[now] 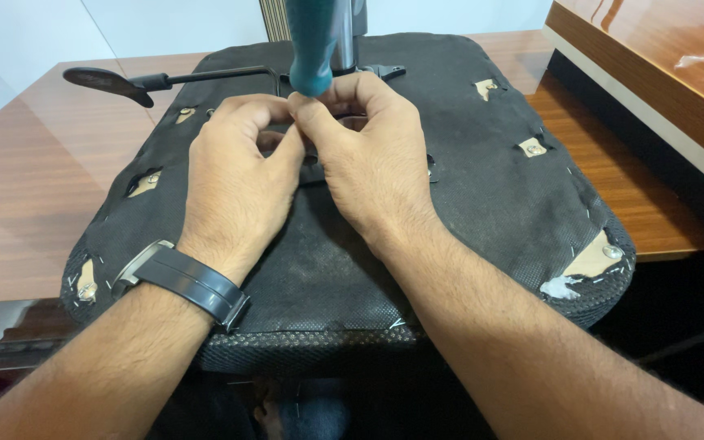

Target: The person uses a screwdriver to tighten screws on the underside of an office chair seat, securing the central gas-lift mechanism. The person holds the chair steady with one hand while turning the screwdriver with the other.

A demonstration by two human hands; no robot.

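Both hands meet over the middle of an upturned black chair seat [482,204] lying on the wooden surface [34,187]; left hand [234,175] and right hand [364,159] have fingers pinched together around the teal screwdriver handle [311,45], standing upright at twelve o'clock

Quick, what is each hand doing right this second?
Left hand: fingers curled shut, pressed on the black underside of the chair seat; what it pinches cannot be told.
Right hand: curled shut beside the teal screwdriver handle; fingertips touch it.
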